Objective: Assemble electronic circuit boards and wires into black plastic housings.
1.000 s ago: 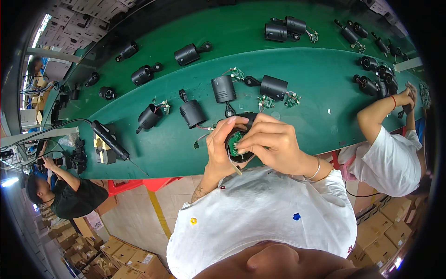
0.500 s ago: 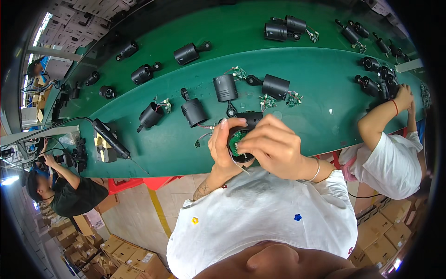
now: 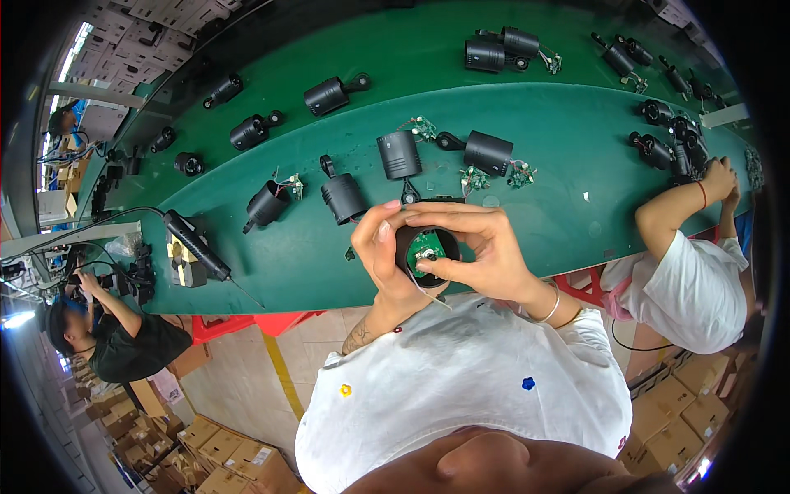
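Between my hands, near the table's front edge, is a black cylindrical housing [image 3: 445, 240] with its mouth turned toward me. A green circuit board [image 3: 423, 244] sits inside the mouth, and a thin pale wire hangs out below. My left hand [image 3: 387, 259] wraps the housing's left side. My right hand [image 3: 485, 251] curls round the far and right sides, its thumb pressing on the board. Just beyond stand similar black housings [image 3: 399, 156], one at the left [image 3: 343, 199] and one at the right [image 3: 488, 154], with green boards [image 3: 475, 179] on wires.
A soldering iron [image 3: 197, 245] lies on a yellow-and-black block [image 3: 183, 267] at the left, its cable running off left. More black housings [image 3: 327, 95] lie on the darker green strip behind. Co-workers sit at both sides; one's hand [image 3: 718, 179] is by housings at right.
My right hand has gone from pinching at the board with its fingertips to wrapping round the housing, thumb on the board. Housings on the far strip have shifted slightly left.
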A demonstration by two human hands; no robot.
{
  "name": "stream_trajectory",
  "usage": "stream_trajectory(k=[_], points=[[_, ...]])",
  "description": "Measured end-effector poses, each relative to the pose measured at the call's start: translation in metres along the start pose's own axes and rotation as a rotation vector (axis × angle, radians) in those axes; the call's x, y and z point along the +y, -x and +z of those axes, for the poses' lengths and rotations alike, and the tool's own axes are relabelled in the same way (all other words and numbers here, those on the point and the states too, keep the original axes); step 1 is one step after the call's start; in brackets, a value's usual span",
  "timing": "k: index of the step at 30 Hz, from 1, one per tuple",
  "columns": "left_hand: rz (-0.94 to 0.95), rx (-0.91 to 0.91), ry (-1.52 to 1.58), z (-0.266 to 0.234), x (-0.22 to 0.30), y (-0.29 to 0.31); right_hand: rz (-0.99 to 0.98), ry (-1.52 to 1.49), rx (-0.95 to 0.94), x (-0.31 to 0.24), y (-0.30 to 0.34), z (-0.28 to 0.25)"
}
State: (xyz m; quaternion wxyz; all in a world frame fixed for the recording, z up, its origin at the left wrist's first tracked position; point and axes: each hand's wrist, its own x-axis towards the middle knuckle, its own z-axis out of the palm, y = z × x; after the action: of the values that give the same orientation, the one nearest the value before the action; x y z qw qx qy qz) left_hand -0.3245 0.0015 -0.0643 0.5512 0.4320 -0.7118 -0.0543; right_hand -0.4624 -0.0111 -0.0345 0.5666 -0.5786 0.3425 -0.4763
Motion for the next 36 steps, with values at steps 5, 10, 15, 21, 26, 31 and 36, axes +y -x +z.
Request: stream_trajectory(k=[5,10,15,21,26,31,36], points=[[-0.007,0.023,0.015,0.003,0.001,-0.004,0.028,-0.074,0.007,0.006,0.001,0.001],[-0.019,0.006,-0.002,0.002,0.003,-0.009,-0.01,-0.066,0.039,0.013,0.001,0.004],[-0.085,-0.081,0.022,-0.003,0.003,-0.009,0.043,-0.056,0.046,0.008,-0.001,0.004],[-0.227,-0.055,0.252,0.002,0.001,0.0,-0.065,-0.109,0.082,-0.001,-0.007,0.001],[-0.25,-0.075,0.275,-0.002,0.001,-0.005,-0.282,0.27,0.008,-0.01,-0.005,-0.013],[-0.163,-0.126,0.314,0.005,0.0,-0.003,-0.067,0.17,-0.111,-0.013,-0.011,-0.017],[-0.105,-0.222,0.15,0.001,0.004,-0.008,0.036,0.079,-0.167,-0.006,-0.009,-0.023]])
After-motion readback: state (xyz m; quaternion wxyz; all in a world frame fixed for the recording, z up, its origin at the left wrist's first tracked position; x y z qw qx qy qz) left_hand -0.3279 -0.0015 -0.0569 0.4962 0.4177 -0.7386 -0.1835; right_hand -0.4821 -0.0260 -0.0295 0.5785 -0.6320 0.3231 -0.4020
